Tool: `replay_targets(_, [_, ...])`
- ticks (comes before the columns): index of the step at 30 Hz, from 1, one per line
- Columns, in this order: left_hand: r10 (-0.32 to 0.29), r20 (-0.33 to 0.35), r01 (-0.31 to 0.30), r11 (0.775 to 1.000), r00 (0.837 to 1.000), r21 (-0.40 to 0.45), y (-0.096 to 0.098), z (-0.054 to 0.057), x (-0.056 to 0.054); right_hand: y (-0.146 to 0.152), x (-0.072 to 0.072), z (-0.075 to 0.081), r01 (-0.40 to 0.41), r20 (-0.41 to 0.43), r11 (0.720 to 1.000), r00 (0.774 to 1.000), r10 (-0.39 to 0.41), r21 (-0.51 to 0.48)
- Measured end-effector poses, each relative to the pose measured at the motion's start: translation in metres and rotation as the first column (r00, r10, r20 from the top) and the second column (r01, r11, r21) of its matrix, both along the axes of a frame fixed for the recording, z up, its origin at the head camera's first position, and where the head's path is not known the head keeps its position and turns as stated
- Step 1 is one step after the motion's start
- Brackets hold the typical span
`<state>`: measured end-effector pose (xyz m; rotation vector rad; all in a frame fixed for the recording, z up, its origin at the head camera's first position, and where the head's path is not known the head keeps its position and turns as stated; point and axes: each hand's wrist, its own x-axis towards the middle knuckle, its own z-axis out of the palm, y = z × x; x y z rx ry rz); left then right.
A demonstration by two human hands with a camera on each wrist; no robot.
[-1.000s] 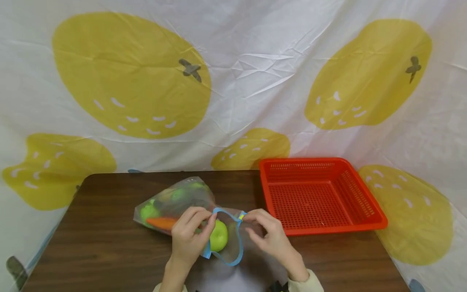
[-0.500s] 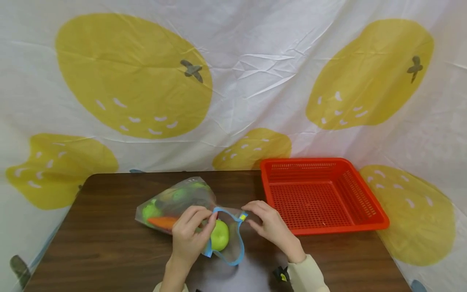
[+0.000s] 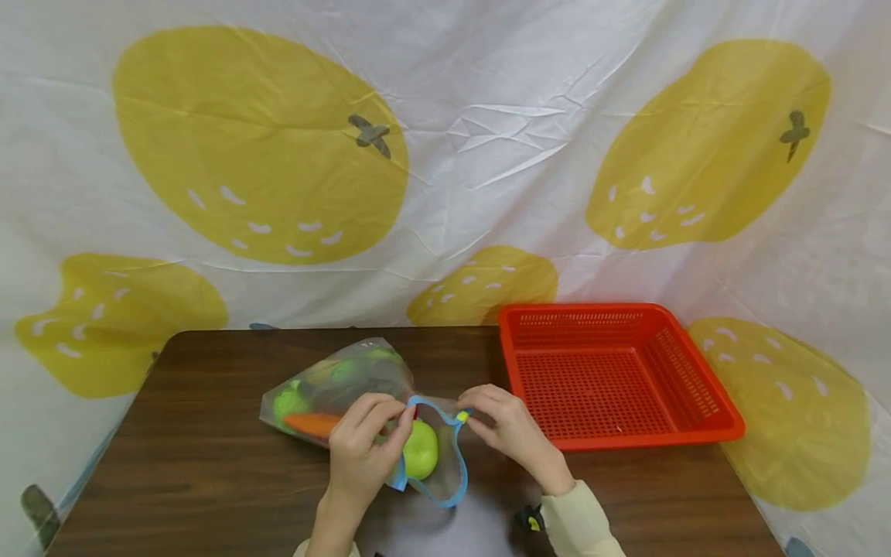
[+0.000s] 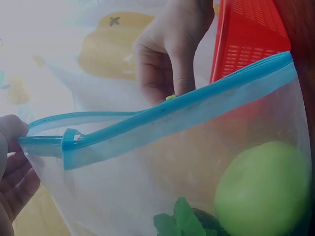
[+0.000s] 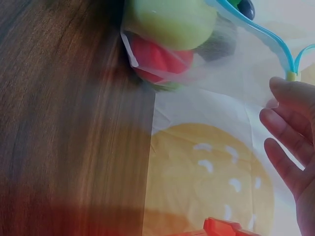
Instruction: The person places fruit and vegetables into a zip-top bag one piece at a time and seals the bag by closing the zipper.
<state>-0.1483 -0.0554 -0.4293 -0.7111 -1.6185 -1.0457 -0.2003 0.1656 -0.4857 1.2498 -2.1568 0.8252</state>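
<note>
A clear zip bag with a blue zip edge lies on the table, its mouth partly open towards me. My left hand pinches the blue edge at the left of the mouth. At the other corner, thumb and forefinger of my right hand pinch the small yellow zip slider. Inside the bag, a green apple sits just behind the mouth. Farther in are an orange carrot and several green pieces. The right wrist view also shows a red item under the apple.
A red plastic basket stands at the right of the dark wooden table. Behind the table hangs a white cloth with yellow fruit prints. A small black object shows beside my right cuff.
My right hand's fingers came off the yellow slider, shifted slightly right and up, then closed on it again. My left hand kept its grip on the bag's edge.
</note>
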Motion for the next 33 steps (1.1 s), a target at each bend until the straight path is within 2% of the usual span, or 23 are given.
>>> replay_targets(10, [0.03, 0.016, -0.03, 1.0, 0.999, 0.005, -0.004, 0.001, 0.002, -0.001, -0.007, 0.002, -0.072, -0.018, 0.997, 0.997, 0.071, -0.043])
replay_targets(14, [0.036, 0.064, -0.037, 0.999, 0.997, 0.017, -0.008, 0.001, 0.003, -0.001, -0.007, 0.011, -0.091, -0.032, 0.993, 0.996, 0.089, -0.071])
replay_targets(17, [0.003, 0.132, -0.007, 1.0, 0.991, 0.03, -0.014, 0.005, 0.005, -0.002, -0.003, 0.022, -0.08, -0.024, 0.991, 0.997, 0.077, -0.109])
replay_targets(18, [-0.01, 0.168, 0.005, 1.0, 0.986, 0.029, -0.017, 0.008, 0.007, -0.002, -0.001, 0.027, -0.069, -0.017, 0.99, 0.998, 0.067, -0.126])
replay_targets(20, [-0.042, 0.271, 0.035, 0.999, 0.962, 0.028, -0.024, 0.015, 0.013, -0.002, 0.002, 0.037, -0.039, -0.003, 0.985, 0.999, 0.039, -0.169])
replay_targets(22, [-0.058, 0.376, 0.057, 0.998, 0.925, 0.013, -0.035, 0.024, 0.022, -0.003, 0.006, 0.049, 0.003, 0.01, 0.979, 1.0, -0.001, -0.204])
replay_targets(24, [-0.086, 0.468, 0.105, 0.994, 0.879, -0.015, -0.049, 0.031, 0.034, -0.005, 0.009, 0.061, 0.047, 0.015, 0.97, 0.999, -0.044, -0.237])
replay_targets(25, [-0.11, 0.489, 0.14, 0.99, 0.865, -0.024, -0.056, 0.033, 0.039, -0.006, 0.011, 0.067, 0.072, 0.021, 0.966, 0.997, -0.069, -0.25])
replay_targets(28, [-0.174, 0.503, 0.237, 0.969, 0.847, -0.063, -0.077, 0.034, 0.053, -0.008, 0.017, 0.085, 0.138, 0.053, 0.95, 0.99, -0.128, -0.28])
replay_targets(29, [-0.193, 0.491, 0.259, 0.963, 0.85, -0.07, -0.082, 0.032, 0.056, -0.008, 0.019, 0.091, 0.153, 0.064, 0.944, 0.988, -0.14, -0.291])
replay_targets(30, [-0.197, 0.472, 0.262, 0.962, 0.859, -0.077, -0.086, 0.031, 0.056, -0.007, 0.021, 0.096, 0.168, 0.08, 0.94, 0.985, -0.151, -0.298])
replay_targets(33, [-0.161, 0.435, 0.21, 0.975, 0.886, -0.066, -0.089, 0.026, 0.052, -0.006, 0.026, 0.11, 0.203, 0.115, 0.93, 0.978, -0.176, -0.305])
